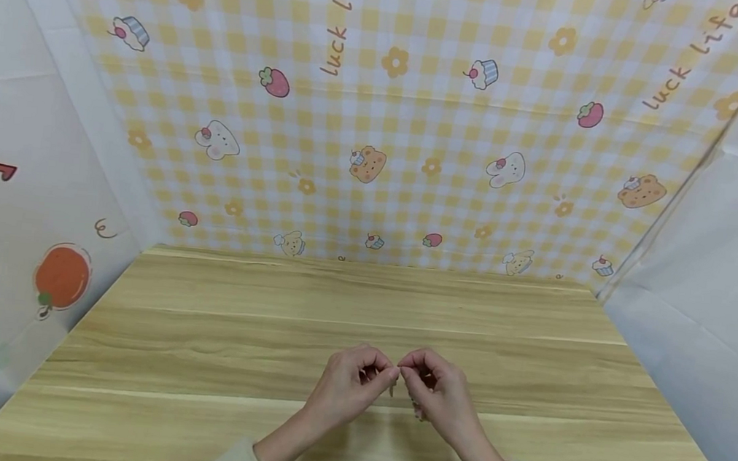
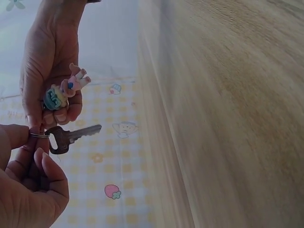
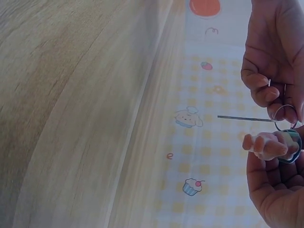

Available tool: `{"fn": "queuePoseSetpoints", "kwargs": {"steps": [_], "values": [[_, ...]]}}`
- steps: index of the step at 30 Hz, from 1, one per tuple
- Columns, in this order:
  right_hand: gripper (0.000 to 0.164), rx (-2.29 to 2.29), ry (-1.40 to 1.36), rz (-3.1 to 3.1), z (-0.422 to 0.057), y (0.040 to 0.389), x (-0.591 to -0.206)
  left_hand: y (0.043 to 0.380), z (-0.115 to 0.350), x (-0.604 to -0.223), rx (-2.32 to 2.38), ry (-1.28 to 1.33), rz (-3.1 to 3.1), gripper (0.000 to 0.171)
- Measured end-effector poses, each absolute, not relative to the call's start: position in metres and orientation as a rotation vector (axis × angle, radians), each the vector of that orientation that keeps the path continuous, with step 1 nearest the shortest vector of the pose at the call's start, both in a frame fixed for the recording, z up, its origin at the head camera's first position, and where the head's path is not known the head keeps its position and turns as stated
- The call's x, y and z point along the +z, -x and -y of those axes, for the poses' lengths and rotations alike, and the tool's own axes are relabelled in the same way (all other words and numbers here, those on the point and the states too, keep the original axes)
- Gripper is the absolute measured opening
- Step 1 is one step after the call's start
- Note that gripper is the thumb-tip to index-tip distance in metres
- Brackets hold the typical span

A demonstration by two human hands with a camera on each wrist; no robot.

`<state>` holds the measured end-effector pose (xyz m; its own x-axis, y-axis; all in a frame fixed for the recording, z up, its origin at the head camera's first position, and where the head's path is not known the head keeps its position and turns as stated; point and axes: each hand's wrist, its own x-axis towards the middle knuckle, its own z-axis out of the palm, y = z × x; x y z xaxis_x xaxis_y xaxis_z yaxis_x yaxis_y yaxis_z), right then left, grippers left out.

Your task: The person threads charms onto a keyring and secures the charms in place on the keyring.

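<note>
Between thumb and forefinger, my left hand [image 1: 355,383] pinches a thin metal key ring [image 3: 286,114]. A dark-headed metal key [image 2: 71,137] hangs from that ring, its blade pointing down toward the table. My right hand [image 1: 440,394] meets the left fingertips and pinches at the same ring; exactly where its fingertips grip is partly hidden. Below the right fingers dangles a small figurine charm [image 2: 64,92], pink and white with a teal base. How the charm joins the ring is covered by the fingers.
Both hands are held above a light wood-grain table [image 1: 362,303]. A yellow checked cloth [image 1: 417,132] with cartoon prints hangs behind it. White sheets [image 1: 713,290] close off both sides.
</note>
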<state>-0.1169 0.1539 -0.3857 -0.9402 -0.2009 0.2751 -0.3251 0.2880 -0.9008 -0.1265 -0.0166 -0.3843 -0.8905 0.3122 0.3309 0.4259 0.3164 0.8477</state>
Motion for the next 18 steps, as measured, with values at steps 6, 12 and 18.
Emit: {"fn": "queuePoseSetpoints", "kwargs": {"steps": [6, 12, 18], "values": [[0.01, 1.703, -0.555, 2.414, -0.1536, 0.116, -0.3857, 0.126, 0.0169, -0.3845, -1.631, 0.676, 2.5, 0.014], [0.008, 1.69, -0.589, 2.399, -0.153, 0.1162, -0.3865, 0.1255, 0.0167, -0.3853, -1.629, 0.655, 2.508, 0.014], [0.002, 1.705, -0.548, 2.414, -0.1535, 0.1165, -0.3866, 0.1248, 0.0162, -0.3848, -1.65, 0.666, 2.455, 0.009]]}}
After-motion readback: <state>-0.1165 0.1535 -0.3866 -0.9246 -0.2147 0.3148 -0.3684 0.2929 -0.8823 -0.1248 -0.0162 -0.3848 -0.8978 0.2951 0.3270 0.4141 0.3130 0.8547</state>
